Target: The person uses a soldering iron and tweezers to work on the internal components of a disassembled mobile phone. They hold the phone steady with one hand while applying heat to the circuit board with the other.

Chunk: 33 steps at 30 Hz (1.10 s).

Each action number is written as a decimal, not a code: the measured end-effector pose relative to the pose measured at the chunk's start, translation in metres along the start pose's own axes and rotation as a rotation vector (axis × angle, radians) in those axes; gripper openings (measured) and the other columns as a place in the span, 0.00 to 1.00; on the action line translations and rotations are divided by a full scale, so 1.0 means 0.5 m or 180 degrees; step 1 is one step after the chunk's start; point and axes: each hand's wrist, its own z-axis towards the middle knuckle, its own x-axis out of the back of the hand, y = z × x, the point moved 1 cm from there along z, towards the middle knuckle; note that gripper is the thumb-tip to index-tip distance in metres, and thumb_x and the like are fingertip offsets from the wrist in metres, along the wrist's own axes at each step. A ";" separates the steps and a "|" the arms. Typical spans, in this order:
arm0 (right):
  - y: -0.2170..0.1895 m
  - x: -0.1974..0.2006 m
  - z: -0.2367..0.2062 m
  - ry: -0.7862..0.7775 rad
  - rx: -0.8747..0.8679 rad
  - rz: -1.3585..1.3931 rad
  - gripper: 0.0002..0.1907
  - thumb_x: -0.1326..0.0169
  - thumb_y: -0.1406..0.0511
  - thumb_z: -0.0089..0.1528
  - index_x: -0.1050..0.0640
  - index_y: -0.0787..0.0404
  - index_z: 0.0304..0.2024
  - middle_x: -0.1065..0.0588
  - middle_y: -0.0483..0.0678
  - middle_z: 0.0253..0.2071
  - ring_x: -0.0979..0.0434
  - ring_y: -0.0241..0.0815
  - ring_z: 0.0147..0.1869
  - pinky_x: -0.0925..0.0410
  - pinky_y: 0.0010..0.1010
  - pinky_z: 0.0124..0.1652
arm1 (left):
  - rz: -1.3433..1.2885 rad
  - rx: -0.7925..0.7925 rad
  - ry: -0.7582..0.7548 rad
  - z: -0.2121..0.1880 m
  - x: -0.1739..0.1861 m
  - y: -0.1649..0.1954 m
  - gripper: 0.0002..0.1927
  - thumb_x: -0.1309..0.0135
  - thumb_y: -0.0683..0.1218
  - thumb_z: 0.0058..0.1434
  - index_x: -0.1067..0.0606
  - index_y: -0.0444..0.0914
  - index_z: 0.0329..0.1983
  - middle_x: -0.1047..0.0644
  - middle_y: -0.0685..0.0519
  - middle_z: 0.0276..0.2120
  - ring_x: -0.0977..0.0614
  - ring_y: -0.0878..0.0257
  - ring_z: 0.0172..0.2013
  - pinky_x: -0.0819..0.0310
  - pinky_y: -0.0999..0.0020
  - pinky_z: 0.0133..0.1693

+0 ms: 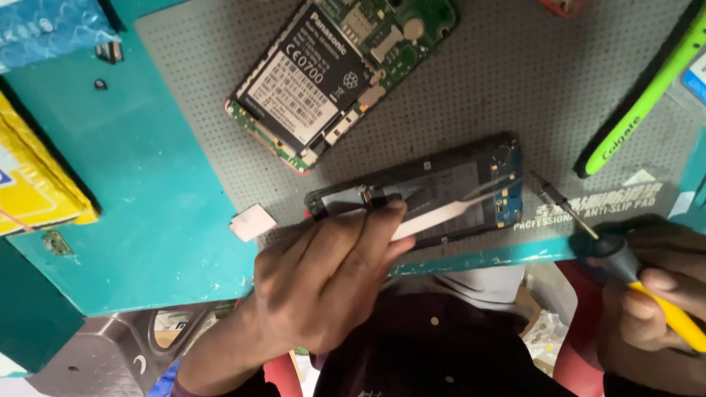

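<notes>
The head view looks straight down on a grey dotted anti-slip mat (471, 81) laid over a teal workbench (147, 191), and at its near edge lies a dark, opened mobile phone with a blue circuit strip at one end (441, 192). The left hand (323, 283) is curled over the phone's left end, its fingers pinched on white flat tweezers (448, 209) whose tips run across the phone toward the blue strip; the hand covers the back of the tool and part of the phone, so how the fingers meet underneath is hard to make out. The right hand (651, 294) sits at the lower right, partly cut off by the edge of the picture, clenched around a yellow-handled screwdriver with a black collar (625, 261); its thin metal tip points at the mat just beside the phone's right end, apart from it. Farther up the mat rests a second opened phone with a black labelled battery and a green board (323, 73), its top end cut off. A bright green toothbrush handle (647, 92) lies slantwise at the right, running out of view. A small white square scrap (252, 222) sits on the mat's left edge, near the left hand. A yellow box (33, 184) is only half visible at the far left.
</notes>
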 end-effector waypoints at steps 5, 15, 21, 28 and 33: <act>0.029 -0.039 0.026 -0.0256 0.0679 -0.0095 0.19 0.49 0.67 0.69 0.31 0.73 0.59 0.22 0.61 0.33 0.18 0.46 0.30 0.24 0.35 0.28 | -0.0125 -0.0030 0.0068 0.001 0.001 0.003 0.20 0.31 0.41 0.65 0.25 0.25 0.52 0.22 0.48 0.35 0.17 0.61 0.32 0.19 0.66 0.33; -0.082 -0.282 0.137 0.0339 0.1999 -0.2905 0.15 0.46 0.66 0.70 0.25 0.74 0.52 0.21 0.60 0.29 0.17 0.46 0.26 0.24 0.32 0.26 | 0.0271 -0.0021 0.0440 -0.034 -0.034 -0.001 0.20 0.30 0.44 0.69 0.23 0.31 0.58 0.25 0.48 0.41 0.20 0.62 0.31 0.23 0.64 0.31; -0.005 -0.280 0.200 0.0524 0.5396 -0.4161 0.12 0.44 0.64 0.76 0.27 0.67 0.55 0.25 0.58 0.41 0.17 0.51 0.38 0.22 0.35 0.38 | 0.0293 -0.0031 0.0609 -0.030 -0.049 -0.010 0.16 0.33 0.43 0.72 0.23 0.34 0.58 0.27 0.52 0.41 0.22 0.63 0.30 0.25 0.67 0.28; -0.032 -0.256 0.216 0.0072 0.5048 -0.3154 0.14 0.44 0.62 0.76 0.29 0.64 0.57 0.27 0.58 0.40 0.19 0.47 0.36 0.21 0.36 0.36 | 0.0353 -0.0118 0.0746 -0.024 -0.054 -0.015 0.14 0.35 0.43 0.73 0.24 0.35 0.57 0.31 0.55 0.35 0.25 0.64 0.27 0.27 0.66 0.27; -0.037 -0.172 0.209 -0.0056 0.4403 -0.2090 0.12 0.44 0.62 0.80 0.30 0.63 0.56 0.27 0.58 0.44 0.23 0.49 0.39 0.23 0.41 0.39 | 0.0232 -0.0095 0.0704 -0.024 -0.054 -0.016 0.13 0.35 0.43 0.73 0.24 0.36 0.56 0.31 0.55 0.33 0.25 0.64 0.26 0.28 0.65 0.27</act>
